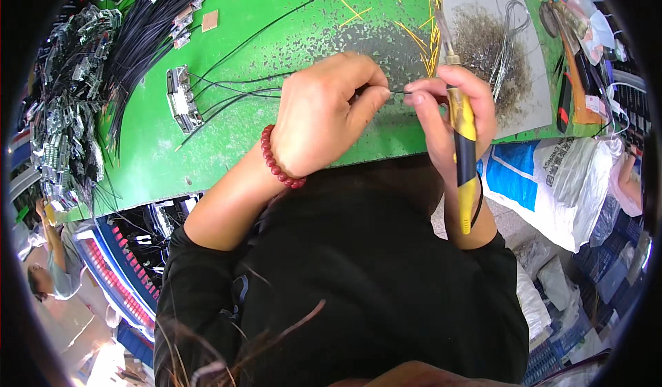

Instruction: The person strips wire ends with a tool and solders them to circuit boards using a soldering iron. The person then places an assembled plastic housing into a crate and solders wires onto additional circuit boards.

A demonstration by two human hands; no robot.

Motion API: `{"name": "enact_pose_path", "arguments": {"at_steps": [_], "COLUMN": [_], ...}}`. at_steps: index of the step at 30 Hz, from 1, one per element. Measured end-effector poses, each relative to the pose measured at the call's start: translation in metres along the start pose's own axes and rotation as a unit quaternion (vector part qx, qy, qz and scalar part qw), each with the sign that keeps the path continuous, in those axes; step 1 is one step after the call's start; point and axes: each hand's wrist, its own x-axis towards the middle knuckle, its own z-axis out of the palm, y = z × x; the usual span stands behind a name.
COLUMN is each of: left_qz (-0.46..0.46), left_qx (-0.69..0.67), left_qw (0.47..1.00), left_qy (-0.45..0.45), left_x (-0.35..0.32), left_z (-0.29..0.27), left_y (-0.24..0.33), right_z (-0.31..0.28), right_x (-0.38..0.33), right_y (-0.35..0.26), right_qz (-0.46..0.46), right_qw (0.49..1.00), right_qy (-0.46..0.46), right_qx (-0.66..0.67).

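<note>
Wire-end work, step under way: left hand [321,115] fingers pinch thin black wire [398,93] at centre; right hand [452,104] grips yellow-handled soldering iron [463,135], tip toward 12 o'clock; green surface [276,28]; next move likely needs steady tip contact

Bright, even overhead light, soft shadows, strong fisheye bending (dark vignette at the rim), slight blur.

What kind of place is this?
Probably a small electronics or cable assembly workshop: a green workbench strewn with bundles of black wires, small metal connectors, and a yellow-handled tool in use.
</note>
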Motion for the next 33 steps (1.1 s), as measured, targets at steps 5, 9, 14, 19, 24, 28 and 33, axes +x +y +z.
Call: {"name": "enact_pose_path", "arguments": {"at_steps": [5, 9, 14, 19, 24, 28, 33], "left_qz": [-0.029, -0.043, -0.042, 0.011, -0.021, -0.036, -0.028], "left_qx": [-0.068, -0.058, -0.048, -0.056, -0.062, -0.068, -0.058], "left_qw": [0.997, 0.997, 0.998, 0.998, 0.998, 0.997, 0.998], "left_qy": [-0.014, 0.0, 0.002, -0.002, -0.012, 0.003, -0.008], "left_x": [-0.003, -0.003, -0.005, -0.006, -0.007, -0.007, -0.009], "left_z": [0.005, 0.007, 0.008, 0.008, 0.01, 0.011, 0.013], "left_y": [0.005, 0.003, 0.0, -0.007, -0.005, -0.006, -0.005], "right_z": [0.001, -0.001, -0.003, -0.003, 0.005, 0.0, 0.0], "right_x": [-0.006, -0.01, -0.012, -0.011, -0.013, -0.014, -0.014], "right_y": [0.002, 0.004, 0.006, 0.008, 0.008, 0.01, 0.008], "right_qz": [-0.021, -0.007, -0.028, -0.026, 0.001, -0.009, -0.004], "right_qw": [0.999, 0.999, 0.999, 0.999, 0.999, 0.999, 1.0], "right_qy": [-0.027, 0.016, -0.019, -0.034, -0.005, -0.012, -0.012], "right_qx": [-0.014, 0.042, 0.029, 0.007, 0.052, 0.044, 0.02]}}
